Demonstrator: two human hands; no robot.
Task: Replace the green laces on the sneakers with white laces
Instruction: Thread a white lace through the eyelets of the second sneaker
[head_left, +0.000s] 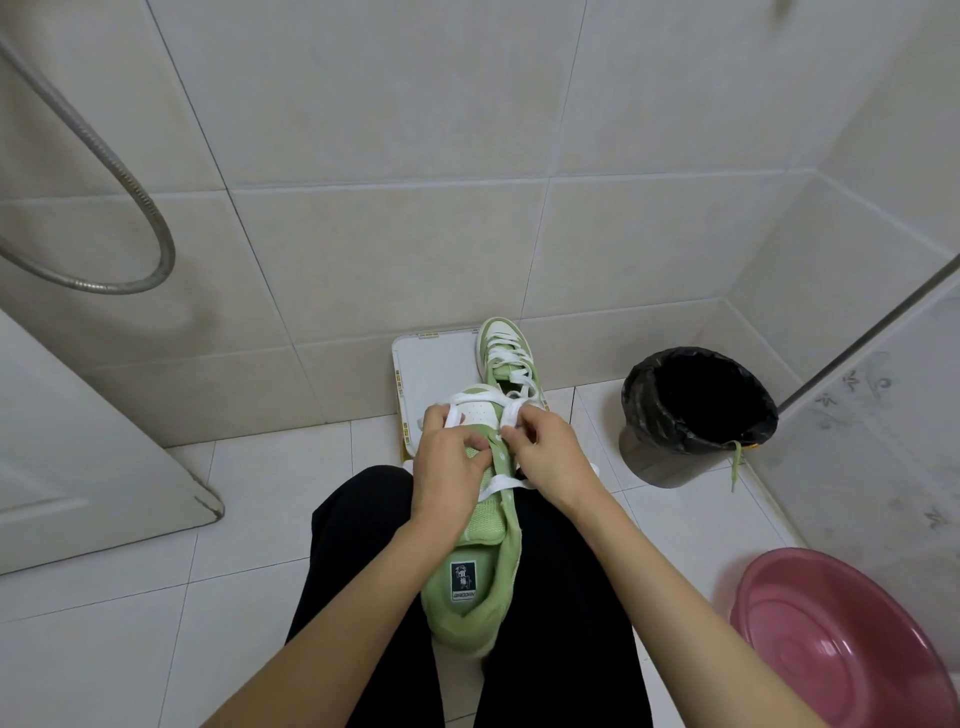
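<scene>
The near sneaker (470, 587) lies on the person's lap, heel toward the body, toe pointing away. It is pale green w/ a mesh tongue, padded collar and a dark printed label on the insole. A flat white lace (506, 484) crosses the tongue once near the middle, and more of it is bunched over the white toe panel. The eyelet rows toward the collar look empty, so this shoe is only partly laced.

The left hand (449, 465) has its fingers curled round the lace on the sneaker's left side, thumb down on the tongue. The right hand (545, 460) pinches the lace at the right eyelet row, fingers bent. Both are clamped on lace, close together but not touching, as far as I can tell.

Beyond the near sneaker's toe sits the far sneaker (506, 353), same green/white, already carrying white laces crisscrossed up the front w/ loose ends; looks done. It rests on a white plastic lid (431, 364) w/ yellow clips at the edge.

Right of the near sneaker is a grey trash bin (654, 452) w/ a glossy black liner. A green lace (735, 467) hangs limp over its rim, so at least one old lace is discarded.

Progress, approx: one shoe finished, second has green out and white started. Left: thread the upper eyelets, even the ends.

Under the near sneaker are black trousers (353, 545). Further right and nearer the body is a round pink basin (841, 639), smooth plastic. Far left, a ribbed metal shower hose (130, 197) loops against the glazed tile wall (395, 104).
</scene>
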